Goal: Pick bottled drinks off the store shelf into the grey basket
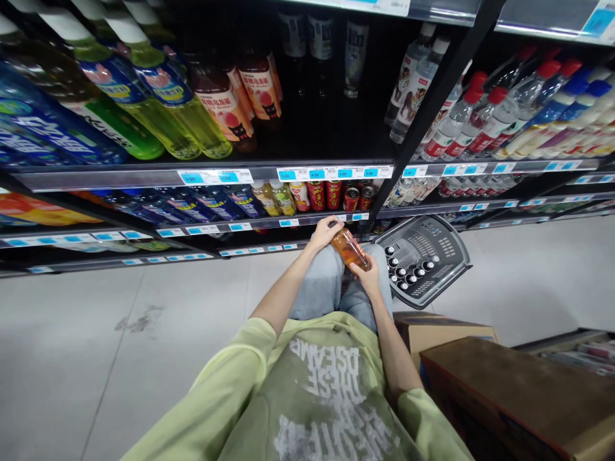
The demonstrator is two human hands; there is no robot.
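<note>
Between my two hands, above my knees, lies a bottle of amber-brown drink (350,248), tilted sideways. My left hand (327,232) closes round its upper-left end. At the lower-right end, my right hand (368,274) grips it with the thumb on top. Part of the label is blurred and partly covered by my fingers. Just right of my knees is a dark grey shopping basket (451,246) with several small dark bottles with white caps (408,279) in it. Similar brown drink bottles with peach-coloured labels (259,86) stand on the shelf ahead.
Shelves with a price-tag rail (331,173) run across in front of me, holding green-yellow drink bottles (163,96), red cans (316,195) and red-capped clear bottles (461,121). Cardboard boxes (504,384) stand close behind on the right. Grey tiled floor (72,333) stretches to the left.
</note>
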